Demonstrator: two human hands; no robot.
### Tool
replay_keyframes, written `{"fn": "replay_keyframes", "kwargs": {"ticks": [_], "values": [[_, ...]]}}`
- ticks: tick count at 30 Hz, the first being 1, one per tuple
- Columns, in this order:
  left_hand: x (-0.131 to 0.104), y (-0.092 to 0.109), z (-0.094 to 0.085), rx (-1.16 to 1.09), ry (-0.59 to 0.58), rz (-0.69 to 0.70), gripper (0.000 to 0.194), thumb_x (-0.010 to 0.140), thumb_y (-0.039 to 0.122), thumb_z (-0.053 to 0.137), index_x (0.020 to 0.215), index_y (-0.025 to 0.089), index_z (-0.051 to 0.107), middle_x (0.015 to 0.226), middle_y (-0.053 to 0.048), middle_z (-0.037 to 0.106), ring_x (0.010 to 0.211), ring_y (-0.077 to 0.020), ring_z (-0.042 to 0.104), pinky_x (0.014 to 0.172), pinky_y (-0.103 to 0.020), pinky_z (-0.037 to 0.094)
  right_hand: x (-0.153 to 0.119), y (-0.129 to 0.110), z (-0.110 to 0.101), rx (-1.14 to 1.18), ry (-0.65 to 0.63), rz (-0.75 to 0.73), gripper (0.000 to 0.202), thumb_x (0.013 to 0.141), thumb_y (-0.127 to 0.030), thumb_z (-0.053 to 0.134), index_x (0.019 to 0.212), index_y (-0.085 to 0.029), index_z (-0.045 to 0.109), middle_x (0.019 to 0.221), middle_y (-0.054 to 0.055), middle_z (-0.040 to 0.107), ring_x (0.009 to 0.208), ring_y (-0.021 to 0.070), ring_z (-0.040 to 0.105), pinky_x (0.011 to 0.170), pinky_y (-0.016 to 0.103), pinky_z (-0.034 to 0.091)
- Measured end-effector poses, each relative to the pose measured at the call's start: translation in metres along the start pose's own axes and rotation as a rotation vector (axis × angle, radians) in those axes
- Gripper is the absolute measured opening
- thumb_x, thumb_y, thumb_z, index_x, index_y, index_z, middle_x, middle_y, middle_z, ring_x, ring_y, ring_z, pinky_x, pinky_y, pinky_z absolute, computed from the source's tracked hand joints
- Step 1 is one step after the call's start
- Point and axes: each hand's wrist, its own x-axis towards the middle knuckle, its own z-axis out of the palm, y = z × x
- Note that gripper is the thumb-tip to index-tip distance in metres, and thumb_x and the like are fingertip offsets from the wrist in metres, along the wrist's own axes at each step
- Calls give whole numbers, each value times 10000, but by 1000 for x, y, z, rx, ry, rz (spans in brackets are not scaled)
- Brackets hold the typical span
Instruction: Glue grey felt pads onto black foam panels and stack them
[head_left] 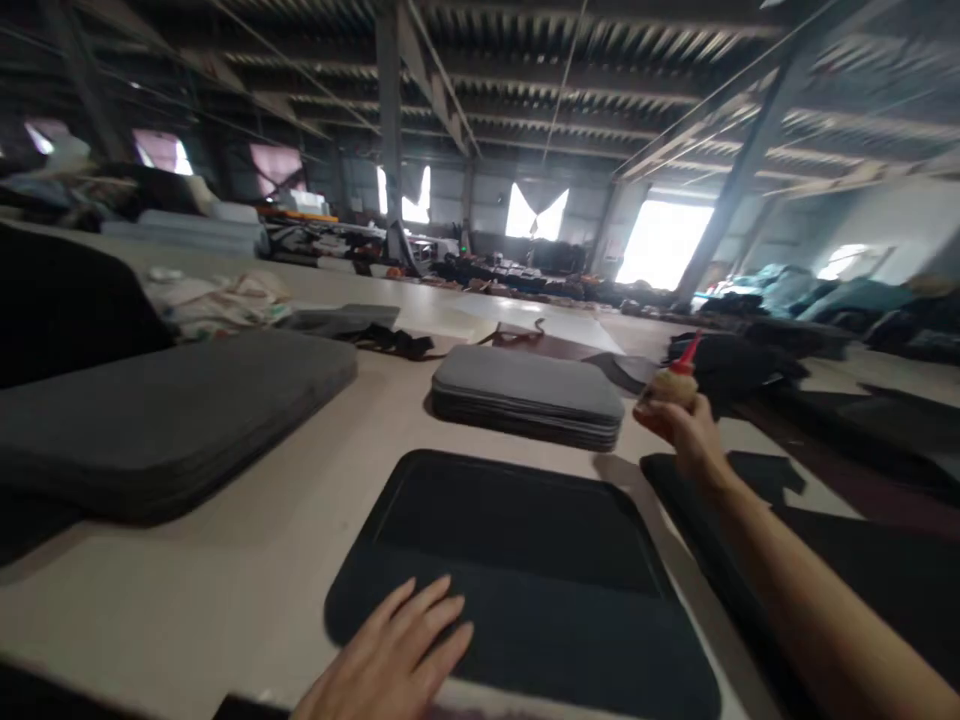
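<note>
A dark panel with rounded corners (540, 580) lies flat on the pale table in front of me. My left hand (401, 650) rests on its near left part, fingers spread and nothing held. Out to the right, my right hand (686, 425) is raised above the table, wrapped round a squeeze bottle (671, 385) with a red pointed nozzle tilted upward. Just left of that bottle sits a neat stack of grey rounded panels (529, 395), beyond the dark panel's far edge.
A larger stack of grey padded sheets (172, 420) stands at the left. Dark sheet pieces (862, 570) lie along the right side under my forearm. Crumpled pale cloth (225, 300) and a black strap (394, 342) are farther back on the table (277, 570).
</note>
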Motion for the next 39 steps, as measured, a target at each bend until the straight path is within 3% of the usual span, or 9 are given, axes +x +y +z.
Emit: {"fn": "replay_keyframes", "kwargs": {"ticks": [3,7,11,15,20,25,31,36,39], "values": [[2,8,-21,-260,-158,-149,962,750,792,601,1493,220,387,1437,-113,516,1409,-334,382,1197,-533,293,-51,-23,-5,177,-246,40,534,610,-373,716,1111,-252,576,1241,117,611,1001,283,650,824,400,539],[2,16,-29,-419,-200,-211,930,784,763,595,1486,193,378,1439,-156,496,1426,-323,352,1236,-568,86,-115,-31,-18,201,-447,218,571,581,-400,793,1126,-300,653,1235,123,644,1017,335,646,816,423,559],[0,12,-43,-466,-125,-234,795,833,666,628,1438,193,424,1387,-142,554,1393,-335,395,1196,-657,-32,-158,-28,-31,133,-474,320,460,684,-494,780,1097,-327,664,1183,89,675,924,285,669,675,317,565],[-13,-19,-55,-406,-35,-323,383,972,352,530,1321,196,551,1333,-120,594,1336,-286,457,1184,-585,255,-179,-32,-38,126,-509,384,400,713,-566,750,1014,-312,678,1004,78,699,793,267,660,590,310,551],[-40,-66,-52,-286,6,-366,253,966,208,490,1144,149,660,1175,-136,646,1127,-239,582,1021,-423,483,-202,-51,-30,150,-719,442,508,667,-588,792,1020,-260,632,975,87,691,791,297,657,580,323,544],[-52,-75,-43,-263,15,-329,232,953,194,508,1116,156,669,1119,-114,670,1064,-231,605,974,-409,500,-218,-60,0,240,-873,503,495,754,-563,750,1079,-218,606,985,74,669,764,229,610,571,281,517],[-53,-74,-41,-286,20,-357,273,962,174,470,1160,156,658,1132,-104,666,1090,-222,585,1003,-403,475,-223,-59,37,247,-923,471,500,724,-543,767,1068,-212,615,1005,69,670,783,220,630,597,277,490],[-54,-75,-41,-266,-11,-394,304,960,183,471,1200,170,658,1216,-114,633,1138,-234,570,1028,-424,461,-227,-57,58,-35,-947,191,422,827,-531,650,1092,-211,578,752,0,608,602,166,543,507,256,403],[-55,-75,-40,-269,3,-392,295,959,178,476,1174,175,678,1253,-108,633,1171,-233,566,1049,-423,452,-231,-62,69,-200,-948,5,399,849,-513,601,1126,-228,568,802,-1,632,658,176,568,550,267,428]]}}
